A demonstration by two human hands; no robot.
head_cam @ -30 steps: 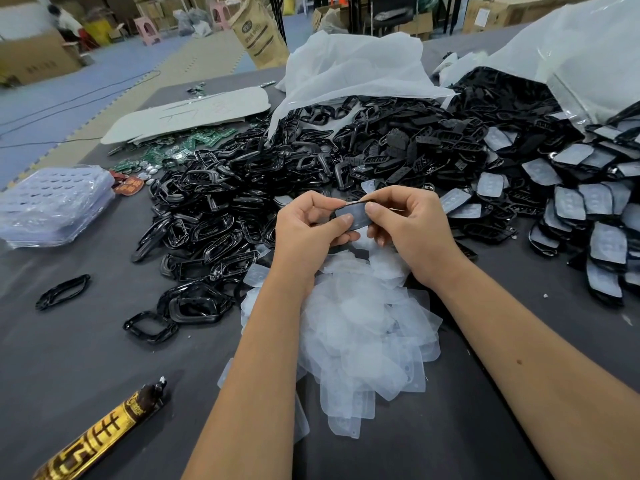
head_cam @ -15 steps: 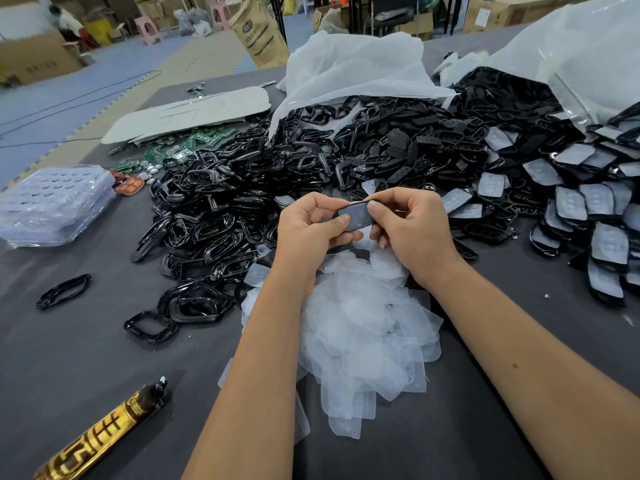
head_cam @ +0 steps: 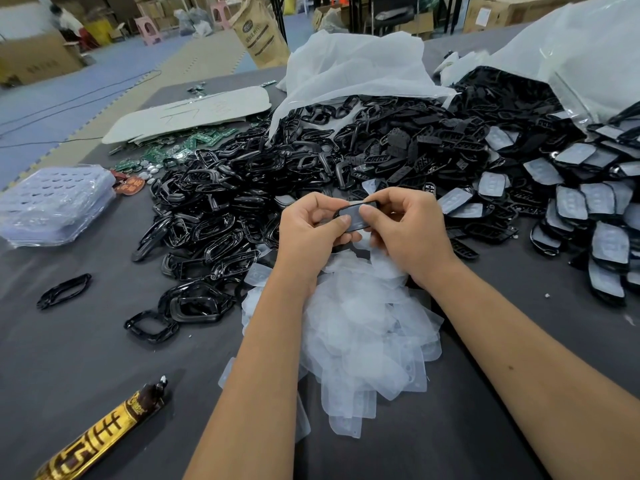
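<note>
Your left grip (head_cam: 311,227) and right grip (head_cam: 406,230) both pinch a black frame (head_cam: 350,213). Clear pads (head_cam: 360,336) lie heaped just below

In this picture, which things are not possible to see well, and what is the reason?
Head view: held frame, mostly covered by fingers of the left hand and right hand; how its clear pad sits is unclear.
Head view: gold tube, cut off by the bottom-left edge.
Head view: print on the brown sack, too blurred to read.
Head view: black parts pile, partly hidden under the white bag.
</note>
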